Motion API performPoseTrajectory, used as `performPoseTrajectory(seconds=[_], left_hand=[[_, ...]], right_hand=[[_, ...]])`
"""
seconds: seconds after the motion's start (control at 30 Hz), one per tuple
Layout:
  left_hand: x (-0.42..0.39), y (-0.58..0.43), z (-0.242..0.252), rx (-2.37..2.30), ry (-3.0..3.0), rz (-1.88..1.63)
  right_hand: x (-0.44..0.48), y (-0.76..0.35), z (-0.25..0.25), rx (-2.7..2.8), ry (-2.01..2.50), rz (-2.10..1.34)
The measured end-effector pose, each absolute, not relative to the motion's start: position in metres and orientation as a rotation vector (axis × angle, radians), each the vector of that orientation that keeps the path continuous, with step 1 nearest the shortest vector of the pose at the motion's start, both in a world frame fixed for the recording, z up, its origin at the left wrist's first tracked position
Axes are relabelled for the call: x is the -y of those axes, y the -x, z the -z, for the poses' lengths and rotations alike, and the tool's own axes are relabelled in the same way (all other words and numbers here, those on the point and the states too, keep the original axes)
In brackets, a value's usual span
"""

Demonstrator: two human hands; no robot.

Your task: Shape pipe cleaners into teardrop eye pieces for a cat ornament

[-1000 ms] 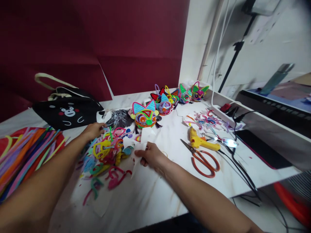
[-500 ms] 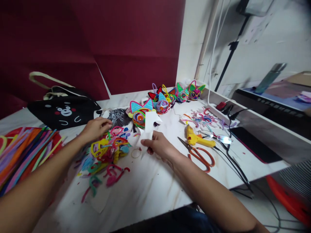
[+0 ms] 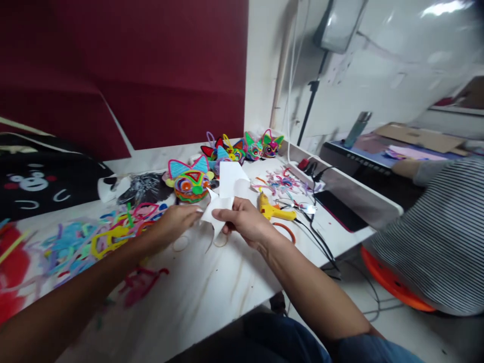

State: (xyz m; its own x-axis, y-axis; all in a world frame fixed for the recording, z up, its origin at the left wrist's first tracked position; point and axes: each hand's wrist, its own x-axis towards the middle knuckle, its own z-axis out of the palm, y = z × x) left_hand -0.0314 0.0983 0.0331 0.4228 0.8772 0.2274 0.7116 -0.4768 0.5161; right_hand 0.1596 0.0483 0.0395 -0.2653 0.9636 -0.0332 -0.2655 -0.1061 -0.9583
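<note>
My right hand (image 3: 245, 219) is closed around a cut piece of white paper (image 3: 217, 204), thumb on top, above the table. The paper has pointed, curling ends and a wide strip standing up at the back. My left hand (image 3: 179, 221) is at the paper's left edge with its fingers pressed together; whatever they pinch is too small to make out. Just behind the hands sits a colourful pipe-cleaner animal head (image 3: 192, 186) with blue ears. Left of them spreads a pile of bent pipe cleaners (image 3: 109, 239), partly covered by my left forearm.
Several similar heads (image 3: 253, 146) stand at the back. On the right lie a yellow glue gun (image 3: 278, 209), an orange scissors handle (image 3: 286, 231) partly behind my wrist, pipe-cleaner scraps (image 3: 285, 182), a black phone (image 3: 346, 210) and cables. A person in a striped top (image 3: 434, 237) is at far right.
My left hand has moved right, from beside the pipe-cleaner pile to the paper's edge. The view has swung right, showing more of the other person. My right hand keeps its hold on the paper.
</note>
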Motion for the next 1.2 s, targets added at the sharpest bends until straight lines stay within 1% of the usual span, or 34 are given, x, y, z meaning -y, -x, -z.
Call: performPoseTrajectory(seconds=[0.13, 0.3, 0.5, 0.67, 0.77, 0.83, 0.9, 0.97, 1.03, 1.13, 1.2], left_hand=[[-0.090, 0.011, -0.045, -1.309, -2.090, -0.648], [-0.063, -0.020, -0.045, -1.160, -2.004, -0.653], [-0.036, -0.034, -0.029, -0.785, -1.718, -0.592], [-0.022, -0.035, 0.009, -0.786, -1.540, -0.478], [-0.014, -0.034, 0.020, -0.797, -1.633, -0.448], [-0.008, -0.031, 0.020, -0.802, -1.779, -0.449], [-0.003, -0.027, 0.016, -0.815, -1.943, -0.474], [0.002, -0.023, 0.014, -0.823, -2.088, -0.538], [0.007, -0.019, 0.015, -0.801, -2.213, -0.609], [0.011, -0.014, 0.018, -0.758, -2.371, -0.739], [0.012, -0.009, 0.020, -0.746, -2.482, -0.829]], right_hand=[[-0.050, -0.169, -0.022, 1.241, 1.105, -1.143], [-0.029, -0.179, -0.019, 1.491, 1.238, -0.803], [0.004, -0.201, -0.016, 1.797, 1.298, -0.604], [0.020, -0.216, 0.002, 1.941, 1.393, -0.434], [0.022, -0.239, -0.004, 1.974, 1.397, -0.367], [0.016, -0.261, -0.016, 1.962, 1.495, -0.230], [0.002, -0.286, -0.030, 1.949, 1.668, -0.018], [-0.020, -0.310, -0.042, 1.860, 1.931, 0.225], [-0.048, -0.331, -0.049, 1.780, 2.107, 0.390], [-0.090, -0.358, -0.049, 1.688, 2.217, 0.581], [-0.113, -0.372, -0.044, 1.682, 2.250, 0.637]])
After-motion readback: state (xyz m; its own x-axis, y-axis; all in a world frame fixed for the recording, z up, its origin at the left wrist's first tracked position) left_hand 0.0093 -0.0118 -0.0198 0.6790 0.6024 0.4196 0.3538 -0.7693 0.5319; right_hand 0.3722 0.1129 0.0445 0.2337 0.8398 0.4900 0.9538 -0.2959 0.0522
